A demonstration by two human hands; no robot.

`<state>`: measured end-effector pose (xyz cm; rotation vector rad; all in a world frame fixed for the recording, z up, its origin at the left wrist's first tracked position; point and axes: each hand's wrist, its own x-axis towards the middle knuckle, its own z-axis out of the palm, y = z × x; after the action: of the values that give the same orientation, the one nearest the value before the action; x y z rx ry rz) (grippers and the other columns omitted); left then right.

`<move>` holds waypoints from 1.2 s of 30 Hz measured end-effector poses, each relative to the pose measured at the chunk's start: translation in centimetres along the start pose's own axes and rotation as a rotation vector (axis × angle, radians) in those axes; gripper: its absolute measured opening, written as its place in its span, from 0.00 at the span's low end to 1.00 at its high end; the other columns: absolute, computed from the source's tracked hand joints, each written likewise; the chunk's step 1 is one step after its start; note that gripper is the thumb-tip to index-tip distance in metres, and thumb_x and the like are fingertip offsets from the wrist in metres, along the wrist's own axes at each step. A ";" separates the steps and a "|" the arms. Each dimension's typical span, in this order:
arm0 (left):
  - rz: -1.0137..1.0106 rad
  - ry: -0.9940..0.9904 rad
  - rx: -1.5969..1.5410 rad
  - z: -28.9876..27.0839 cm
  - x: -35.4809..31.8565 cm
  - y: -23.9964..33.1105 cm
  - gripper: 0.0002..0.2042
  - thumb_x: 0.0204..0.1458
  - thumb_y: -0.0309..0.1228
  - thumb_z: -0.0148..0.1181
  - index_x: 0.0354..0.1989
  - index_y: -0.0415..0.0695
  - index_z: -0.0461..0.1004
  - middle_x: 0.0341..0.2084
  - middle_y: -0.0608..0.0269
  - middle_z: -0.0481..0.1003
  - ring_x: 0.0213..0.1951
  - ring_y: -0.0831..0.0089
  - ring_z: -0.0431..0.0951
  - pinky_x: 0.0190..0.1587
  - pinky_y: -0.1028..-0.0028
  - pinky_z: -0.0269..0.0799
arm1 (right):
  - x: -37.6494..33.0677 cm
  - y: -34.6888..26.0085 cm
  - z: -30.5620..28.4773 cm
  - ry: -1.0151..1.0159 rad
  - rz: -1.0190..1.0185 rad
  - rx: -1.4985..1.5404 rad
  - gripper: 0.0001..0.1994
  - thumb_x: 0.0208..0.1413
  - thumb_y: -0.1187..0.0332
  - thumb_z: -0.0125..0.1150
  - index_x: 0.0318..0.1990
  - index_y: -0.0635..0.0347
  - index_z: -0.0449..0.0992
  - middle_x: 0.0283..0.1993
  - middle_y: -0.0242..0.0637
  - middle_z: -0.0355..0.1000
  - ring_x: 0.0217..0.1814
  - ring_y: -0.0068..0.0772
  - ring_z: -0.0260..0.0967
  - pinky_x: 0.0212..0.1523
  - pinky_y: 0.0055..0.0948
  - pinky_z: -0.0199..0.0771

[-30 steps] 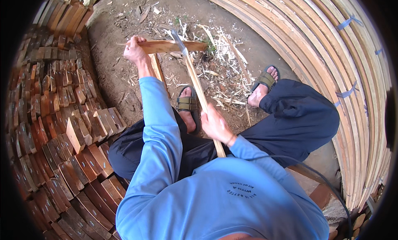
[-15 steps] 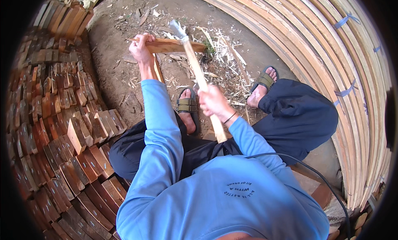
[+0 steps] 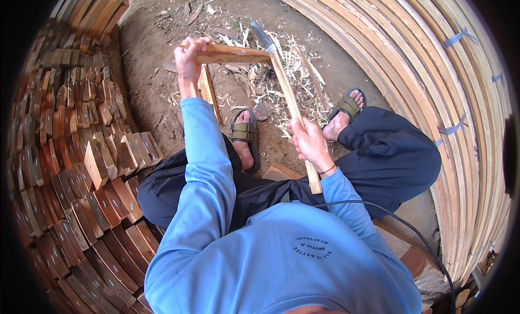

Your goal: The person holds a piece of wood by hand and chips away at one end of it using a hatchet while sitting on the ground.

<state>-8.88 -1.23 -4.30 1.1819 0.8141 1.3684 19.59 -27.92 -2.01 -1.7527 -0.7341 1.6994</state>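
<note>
A flat, reddish-brown strip of wood (image 3: 233, 54) is held out above the ground in front of the person, lying nearly crosswise. Its left end is in the left hand (image 3: 189, 55), whose grip is closed around it, thumb and fingers pinching the wood. At its right end is a hatchet-like tool with a grey metal head (image 3: 262, 36) and a long, pale wooden handle (image 3: 287, 86); whether tool and strip touch cannot be told. The right hand (image 3: 311, 142) has its grip wrapped around the lower part of the handle, with a thin black band (image 3: 327, 170) at the wrist.

Below the left end of the strip, a narrow, light-brown length of wood (image 3: 207, 92) runs toward the person. Pale, splintered wood shavings (image 3: 303, 70) are scattered over the brown earth floor (image 3: 154, 78), between and beyond two feet in olive-strapped dark sandals. A small brown wooden block (image 3: 280, 172) lies near the left foot.

Farther out, stacked short brown boards (image 3: 81, 151) fill the left side, and long pale planks (image 3: 379, 43) with blue ties (image 3: 459, 37) curve along the right.
</note>
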 end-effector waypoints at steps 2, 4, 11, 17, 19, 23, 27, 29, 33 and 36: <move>0.018 -0.026 0.056 1.9 0.7 0.3 0.08 0.51 0.27 0.59 0.21 0.45 0.71 0.27 0.60 0.76 0.36 0.69 0.76 0.50 0.63 0.71 | 1.0 1.4 -0.8 -0.009 0.024 -0.002 0.17 0.66 0.53 0.51 0.41 0.59 0.77 0.20 0.31 0.70 0.15 0.23 0.66 0.16 0.28 0.65; 0.020 0.157 0.315 4.5 1.6 0.6 0.07 0.50 0.28 0.61 0.22 0.46 0.72 0.26 0.62 0.76 0.37 0.71 0.75 0.48 0.66 0.70 | 1.9 2.6 -0.8 0.102 -0.046 -0.127 0.18 0.67 0.53 0.50 0.36 0.58 0.78 0.21 0.33 0.72 0.17 0.24 0.67 0.22 0.31 0.67; -0.124 0.516 0.810 8.3 3.1 1.8 0.15 0.42 0.38 0.67 0.32 0.39 0.78 0.24 0.66 0.76 0.29 0.77 0.72 0.37 0.72 0.70 | 0.5 0.1 -1.0 -0.092 -0.059 0.097 0.06 0.67 0.70 0.52 0.42 0.61 0.62 0.24 0.31 0.68 0.19 0.20 0.68 0.12 0.25 0.71; 0.088 0.511 0.707 8.3 2.5 0.8 0.12 0.47 0.36 0.65 0.28 0.37 0.77 0.23 0.59 0.82 0.29 0.73 0.80 0.38 0.70 0.75 | 0.1 0.1 -2.6 -0.110 -0.239 -0.350 0.15 0.62 0.73 0.53 0.55 0.63 0.62 0.26 0.41 0.72 0.17 0.31 0.72 0.17 0.34 0.74; 0.120 0.497 0.600 6.4 2.5 -0.3 0.09 0.51 0.33 0.63 0.30 0.38 0.77 0.23 0.60 0.82 0.30 0.73 0.81 0.40 0.72 0.75 | -1.0 -0.4 -2.0 -0.207 -0.256 -0.306 0.20 0.61 0.74 0.52 0.61 0.61 0.60 0.26 0.43 0.72 0.17 0.31 0.73 0.18 0.35 0.74; 0.133 0.450 0.594 7.1 2.7 0.0 0.09 0.54 0.32 0.59 0.28 0.40 0.77 0.23 0.59 0.82 0.28 0.73 0.81 0.39 0.73 0.74 | -0.7 0.8 -1.2 -0.325 -0.084 -0.005 0.26 0.65 0.70 0.50 0.70 0.55 0.54 0.26 0.34 0.69 0.16 0.22 0.66 0.16 0.26 0.70; 0.153 0.404 0.734 7.6 3.6 0.9 0.10 0.53 0.32 0.58 0.27 0.38 0.77 0.22 0.56 0.82 0.28 0.71 0.81 0.37 0.71 0.75 | -1.1 -0.7 -1.1 -0.261 -0.012 -0.031 0.23 0.70 0.64 0.44 0.71 0.50 0.54 0.25 0.24 0.62 0.19 0.12 0.57 0.14 0.17 0.60; 0.200 0.391 0.864 7.7 4.5 1.2 0.11 0.52 0.33 0.57 0.28 0.37 0.78 0.22 0.53 0.81 0.27 0.66 0.81 0.37 0.69 0.75 | 0.0 0.2 -1.0 -0.189 -0.167 -0.194 0.18 0.70 0.63 0.44 0.63 0.55 0.61 0.24 0.28 0.64 0.18 0.19 0.61 0.16 0.24 0.64; 0.251 0.377 1.124 7.2 5.5 1.5 0.16 0.53 0.37 0.53 0.30 0.34 0.78 0.24 0.41 0.78 0.28 0.48 0.80 0.37 0.59 0.75 | 1.2 1.0 -0.5 0.035 -0.476 -0.548 0.14 0.69 0.61 0.45 0.46 0.64 0.68 0.23 0.46 0.69 0.21 0.44 0.70 0.25 0.43 0.68; 0.205 0.393 1.207 6.0 4.7 1.6 0.18 0.53 0.38 0.51 0.29 0.31 0.76 0.26 0.36 0.77 0.30 0.43 0.79 0.37 0.56 0.73 | -0.1 -2.2 -0.1 0.081 -0.372 -0.583 0.14 0.67 0.62 0.49 0.41 0.68 0.66 0.26 0.61 0.70 0.34 0.66 0.71 0.34 0.57 0.68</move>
<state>-3.18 2.21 -0.27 1.9446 2.0000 1.2648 19.72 -26.46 -0.35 -1.8778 -1.5245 1.2249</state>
